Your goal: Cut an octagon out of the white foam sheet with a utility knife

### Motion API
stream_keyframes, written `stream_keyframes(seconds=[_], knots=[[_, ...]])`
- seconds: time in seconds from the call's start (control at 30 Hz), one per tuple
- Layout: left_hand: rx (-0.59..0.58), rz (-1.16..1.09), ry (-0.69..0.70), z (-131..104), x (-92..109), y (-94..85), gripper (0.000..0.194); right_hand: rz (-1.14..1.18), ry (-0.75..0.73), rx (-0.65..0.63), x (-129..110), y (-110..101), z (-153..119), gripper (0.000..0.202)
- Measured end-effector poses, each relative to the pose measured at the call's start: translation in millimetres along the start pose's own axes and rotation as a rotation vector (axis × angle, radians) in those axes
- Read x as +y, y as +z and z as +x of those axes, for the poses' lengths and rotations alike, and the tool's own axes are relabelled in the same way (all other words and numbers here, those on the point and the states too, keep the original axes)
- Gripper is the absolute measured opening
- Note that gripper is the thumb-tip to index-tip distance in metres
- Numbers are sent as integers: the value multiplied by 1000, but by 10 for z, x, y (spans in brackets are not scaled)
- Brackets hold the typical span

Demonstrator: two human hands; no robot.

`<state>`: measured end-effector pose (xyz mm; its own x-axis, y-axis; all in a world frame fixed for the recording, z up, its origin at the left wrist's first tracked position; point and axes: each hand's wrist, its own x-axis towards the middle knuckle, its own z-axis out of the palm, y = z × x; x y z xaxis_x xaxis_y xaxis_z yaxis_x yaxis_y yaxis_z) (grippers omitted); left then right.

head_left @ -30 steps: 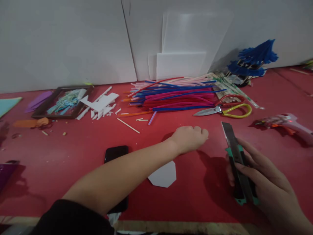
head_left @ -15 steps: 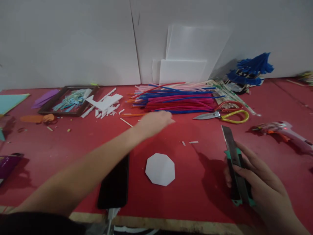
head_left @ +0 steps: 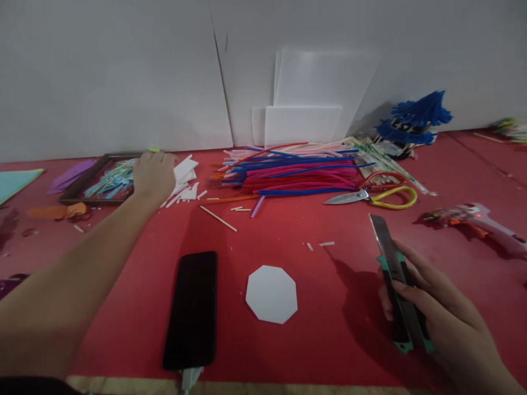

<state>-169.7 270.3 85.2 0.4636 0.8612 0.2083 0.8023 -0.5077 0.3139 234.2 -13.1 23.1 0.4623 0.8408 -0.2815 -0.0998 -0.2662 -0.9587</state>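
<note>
My left hand (head_left: 154,174) is at the right end of the dark tray (head_left: 69,192) of pale strips, beside the white scraps (head_left: 185,170). Its fingertips are hidden, so what it holds cannot be seen. My right hand (head_left: 432,302) is wrapped round a green and black utility knife (head_left: 401,280), blade out and pointing up and away, over the right part of the red table. A white octagon (head_left: 272,294) lies flat between my hands, with a black phone (head_left: 191,310) to its left.
Coloured pipe cleaners (head_left: 296,170) lie along the back by the wall. Scissors (head_left: 370,196) and a glue gun (head_left: 477,222) are at the right. A blue fringed model (head_left: 415,120) stands behind them. White sheets (head_left: 304,123) lean on the wall.
My left hand has moved left, from in front of the pipe cleaners to the tray and scraps, uncovering the phone and some small sticks. My right hand still holds the knife.
</note>
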Motion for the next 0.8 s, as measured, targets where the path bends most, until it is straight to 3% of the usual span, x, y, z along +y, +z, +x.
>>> stream_keyframes(seconds=[0.07,0.13,0.33,0.47,0.53,0.63,0.8], knots=[[100,126,-114,66,69,-11,40,-18,5,-11,8,-30,27,91],[129,255,-216,132,130,-25,41,-35,0,7,16,-39,40,90],[-15,471,-418,223,197,-84,39,-21,28,48,46,-13,74,101],[-100,554,-447,195,242,-135,39,-31,54,54,48,-3,95,109],[-108,565,-380,195,307,-137,39,-34,52,51,40,9,87,109],[-142,508,-158,238,508,-48,40,-50,49,46,25,26,73,109],[-433,259,321,266,1204,416,27,-54,25,-5,58,-36,93,102]])
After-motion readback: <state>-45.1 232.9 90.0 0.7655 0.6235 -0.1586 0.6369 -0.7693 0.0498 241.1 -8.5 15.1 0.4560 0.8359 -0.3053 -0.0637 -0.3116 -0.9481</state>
